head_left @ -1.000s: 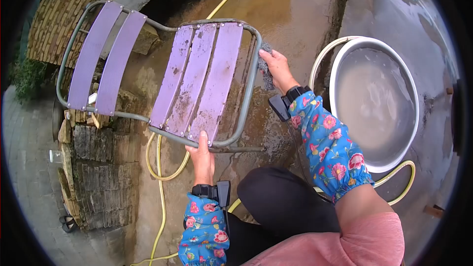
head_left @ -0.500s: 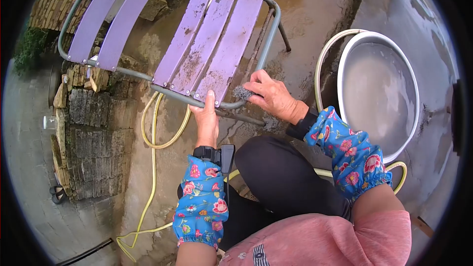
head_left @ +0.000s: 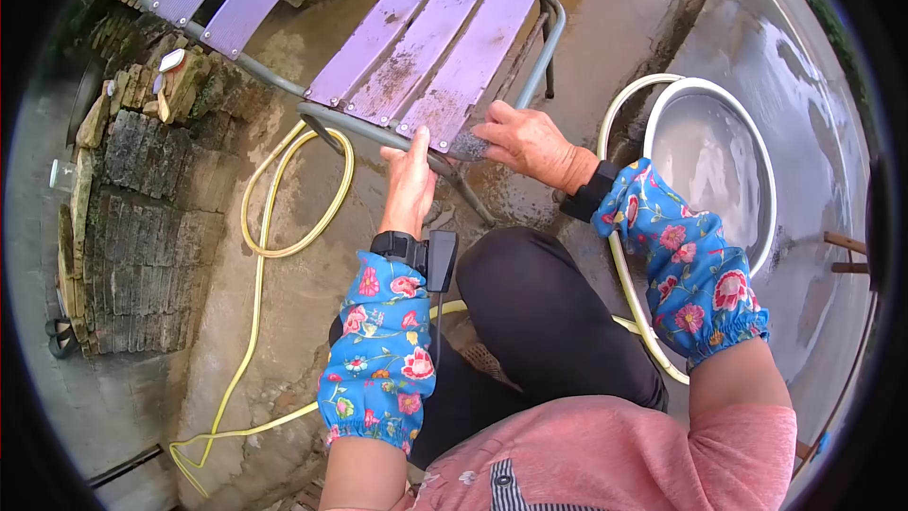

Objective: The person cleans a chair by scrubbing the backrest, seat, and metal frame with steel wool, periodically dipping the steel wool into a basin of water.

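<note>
A chair with purple slats (head_left: 416, 52) and a grey metal frame (head_left: 350, 125) fills the upper middle, its seat spotted with mud. My left hand (head_left: 409, 180) grips the frame at the seat's near edge, thumb on top of a slat. In my right hand (head_left: 534, 144) is a grey scouring pad (head_left: 467, 145), pinched in the fingers and pressed at the near right corner of the seat, close beside my left thumb.
A round metal basin (head_left: 709, 161) of cloudy water stands on the right. A yellow hose (head_left: 253, 322) loops over the wet ground. Stacked stones (head_left: 142, 218) and a small white object (head_left: 171, 61) are at left.
The pad in my right hand has moved from the frame's far right side down to the near corner. In view, the chair has shifted up and slightly right. My left hand still holds the frame.
</note>
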Motion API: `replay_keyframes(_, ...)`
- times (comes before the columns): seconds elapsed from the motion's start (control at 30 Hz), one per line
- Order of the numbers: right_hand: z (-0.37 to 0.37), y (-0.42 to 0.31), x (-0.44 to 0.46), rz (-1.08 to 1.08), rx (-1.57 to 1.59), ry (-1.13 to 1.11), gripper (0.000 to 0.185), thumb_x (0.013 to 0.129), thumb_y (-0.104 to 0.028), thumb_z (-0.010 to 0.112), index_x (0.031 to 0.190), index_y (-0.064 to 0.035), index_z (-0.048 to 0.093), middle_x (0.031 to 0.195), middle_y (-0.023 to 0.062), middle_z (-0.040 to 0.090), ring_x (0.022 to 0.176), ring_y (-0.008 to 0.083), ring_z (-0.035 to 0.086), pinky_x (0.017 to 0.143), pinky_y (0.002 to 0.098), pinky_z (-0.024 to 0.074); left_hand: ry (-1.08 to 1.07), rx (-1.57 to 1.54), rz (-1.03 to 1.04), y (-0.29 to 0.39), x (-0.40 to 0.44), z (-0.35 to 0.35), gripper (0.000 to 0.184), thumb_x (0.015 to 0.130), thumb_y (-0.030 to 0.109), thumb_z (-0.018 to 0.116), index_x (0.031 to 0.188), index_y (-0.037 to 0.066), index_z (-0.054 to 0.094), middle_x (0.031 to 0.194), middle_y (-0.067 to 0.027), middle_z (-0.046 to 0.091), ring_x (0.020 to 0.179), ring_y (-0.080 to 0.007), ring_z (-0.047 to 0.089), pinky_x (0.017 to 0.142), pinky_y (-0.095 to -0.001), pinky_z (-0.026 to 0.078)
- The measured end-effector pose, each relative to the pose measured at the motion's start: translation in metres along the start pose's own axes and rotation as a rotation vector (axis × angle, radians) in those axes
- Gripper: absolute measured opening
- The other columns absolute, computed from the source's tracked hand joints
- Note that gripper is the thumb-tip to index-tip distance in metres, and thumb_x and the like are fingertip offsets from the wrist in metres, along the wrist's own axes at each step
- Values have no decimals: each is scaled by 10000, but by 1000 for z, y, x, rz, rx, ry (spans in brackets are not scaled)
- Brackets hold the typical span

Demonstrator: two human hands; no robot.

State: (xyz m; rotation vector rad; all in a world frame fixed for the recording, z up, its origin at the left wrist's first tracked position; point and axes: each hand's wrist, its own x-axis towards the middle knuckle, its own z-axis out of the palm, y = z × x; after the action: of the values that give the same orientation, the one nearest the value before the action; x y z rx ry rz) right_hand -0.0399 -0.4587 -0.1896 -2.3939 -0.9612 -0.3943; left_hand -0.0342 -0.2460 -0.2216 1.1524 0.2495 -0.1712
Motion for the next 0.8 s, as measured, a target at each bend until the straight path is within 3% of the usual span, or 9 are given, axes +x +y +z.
replay_keyframes(0.07, -12, 22, -7, 82, -65, -45, 281, 742, -136, 707, 1006, -98, 618, 947, 103, 512, 824, 290, 615, 715, 405, 522, 51, 9, 2, -5, 4, 1, 653, 932, 245, 606, 1301, 22, 116, 1250, -219, 408, 1072, -277, 541, 827, -441, 511)
replay_keyframes(0.13, -12, 20, -2, 12, -27, -72, 307, 747, -126, 701, 1036, -82, 610, 949, 108, 516, 829, 300, 612, 714, 405, 517, 23, 25, 15, -6, 8, -2, 603, 938, 250, 594, 1266, 32, 137, 1175, -194, 451, 915, -263, 596, 740, -429, 528)
replay_keyframes(0.23, 1, -8, 10, -54, 7, -104, 351, 794, -128, 674, 1121, -57, 569, 1001, 124, 515, 826, 323, 599, 719, 411, 507, 60, 24, -42, -5, 6, 1, 541, 941, 253, 591, 1217, 49, 172, 1113, -178, 474, 855, -247, 601, 696, -426, 531)
replay_keyframes(0.37, -1, -16, 4, -36, -11, -131, 350, 797, -135, 677, 1123, -67, 567, 994, 120, 508, 822, 312, 600, 717, 402, 512, 106, -11, -52, -3, 4, 1, 507, 946, 250, 581, 1197, 60, 185, 1082, -172, 491, 865, -243, 603, 697, -416, 538)
replay_keyframes(0.43, -10, -7, -8, -55, -10, -143, 334, 787, -146, 688, 1094, -75, 578, 969, 114, 506, 827, 299, 605, 708, 394, 519, 34, -20, -39, -3, 4, -2, 358, 958, 247, 563, 1120, 27, 331, 1073, -153, 560, 933, -274, 612, 766, -452, 542)
replay_keyframes(0.77, -15, 16, -48, 63, -42, 28, 335, 774, -91, 674, 1102, -107, 606, 976, 108, 530, 832, 295, 609, 713, 394, 519, -8, 35, -69, 0, 3, -2, 347, 973, 269, 529, 1102, 19, 326, 992, -195, 591, 809, -291, 644, 752, -456, 548)
replay_keyframes(0.8, -25, 22, -60, 195, -61, 56, 328, 784, -94, 664, 1105, -102, 602, 960, 119, 539, 833, 311, 608, 714, 396, 517, -12, 40, -75, -1, 3, -3, 347, 973, 269, 529, 1102, 19, 326, 992, -195, 591, 809, -291, 644, 752, -456, 548)
